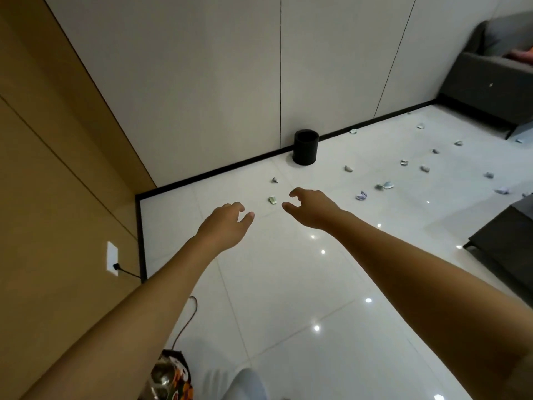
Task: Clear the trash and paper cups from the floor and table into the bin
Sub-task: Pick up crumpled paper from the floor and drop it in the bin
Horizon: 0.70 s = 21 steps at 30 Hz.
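Below, as I see it through the head camera:
Left hand [223, 223]: stretched forward over the floor, fingers loosely bent and apart, holding nothing
Right hand [310, 207]: stretched forward beside the left, thumb and fingers curved into an open claw, nothing between them
Bin [306, 146]: black round bin, upright, mouth open, standing on the floor against the black skirting of the white wall; I cannot see what is inside
Nearest scrap [272, 200]: small crumpled greenish paper on the floor, seen between my two hands, just beside the right fingertips in the picture; whether they touch I cannot tell
Second scrap [275, 180]: small crumpled piece farther on, between the nearest scrap and the bin
Other trash [386, 186]: many crumpled pieces, pale blue, grey and purple, scattered over the floor to the right of the bin, well apart from my hands
Floor [288, 284]: glossy white tiles with bright light reflections
Sofa [490, 90]: dark grey, far right by the wall
Low table [507, 235]: dark, at the right edge, only partly in view
Wall socket [112, 258]: white plate on the tan panel at left, black plug in it
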Motion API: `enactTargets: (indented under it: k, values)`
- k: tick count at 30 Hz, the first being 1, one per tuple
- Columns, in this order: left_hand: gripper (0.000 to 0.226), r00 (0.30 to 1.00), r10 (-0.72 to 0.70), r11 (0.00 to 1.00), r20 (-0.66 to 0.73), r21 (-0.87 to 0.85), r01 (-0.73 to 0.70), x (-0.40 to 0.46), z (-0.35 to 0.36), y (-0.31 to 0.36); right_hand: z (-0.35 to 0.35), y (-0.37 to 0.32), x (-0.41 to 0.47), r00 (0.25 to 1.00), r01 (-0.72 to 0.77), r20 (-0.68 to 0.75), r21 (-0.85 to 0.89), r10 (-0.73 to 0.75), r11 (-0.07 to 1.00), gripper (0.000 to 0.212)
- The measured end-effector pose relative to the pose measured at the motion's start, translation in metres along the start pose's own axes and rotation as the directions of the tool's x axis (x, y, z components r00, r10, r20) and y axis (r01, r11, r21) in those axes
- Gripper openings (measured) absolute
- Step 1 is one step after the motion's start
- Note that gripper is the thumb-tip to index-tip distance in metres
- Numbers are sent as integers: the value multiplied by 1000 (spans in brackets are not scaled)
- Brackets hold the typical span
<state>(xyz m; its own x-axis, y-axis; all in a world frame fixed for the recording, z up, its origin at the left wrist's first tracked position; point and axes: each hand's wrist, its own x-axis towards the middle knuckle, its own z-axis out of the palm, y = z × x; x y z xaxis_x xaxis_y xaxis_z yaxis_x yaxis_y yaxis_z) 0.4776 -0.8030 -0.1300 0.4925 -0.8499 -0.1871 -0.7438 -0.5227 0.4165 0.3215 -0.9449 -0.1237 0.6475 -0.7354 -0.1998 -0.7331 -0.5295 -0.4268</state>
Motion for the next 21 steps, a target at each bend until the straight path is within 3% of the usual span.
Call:
enactTargets:
  k: [21]
  values:
    - [50,993,91,995,72,21,-93,461,-80,-25,-56,0,427,990,-139,31,45,137,989,54]
